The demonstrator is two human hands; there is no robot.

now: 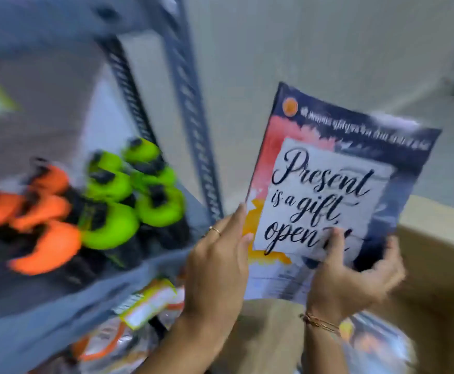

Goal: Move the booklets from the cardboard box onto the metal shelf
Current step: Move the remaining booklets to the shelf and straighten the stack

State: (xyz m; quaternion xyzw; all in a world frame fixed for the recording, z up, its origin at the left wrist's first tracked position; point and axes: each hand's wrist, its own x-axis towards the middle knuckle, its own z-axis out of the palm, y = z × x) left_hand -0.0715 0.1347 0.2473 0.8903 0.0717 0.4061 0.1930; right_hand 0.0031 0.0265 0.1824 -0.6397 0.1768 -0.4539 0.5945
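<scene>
Glossy paper booklets (325,195) are held upright above the open cardboard box (436,265), the right hand (355,282) pinching their lower edge, thumb on the cover, while the left hand (216,268) steadies the side with fingers pressed together. The metal shelf (90,298) alongside is crowded with green and orange items (107,201); a loose grip could let the booklets fan and slip.

Both hands hold a booklet (325,195) upright and slightly tilted above the cardboard box (433,268). The right hand (355,282) grips its lower edge, thumb across the cover; the left hand (217,268) presses fingertips against its left edge. More booklets (377,344) lie in the box. To the left, the metal shelf (66,300) carries blurred green (128,195) and orange objects (39,220).
</scene>
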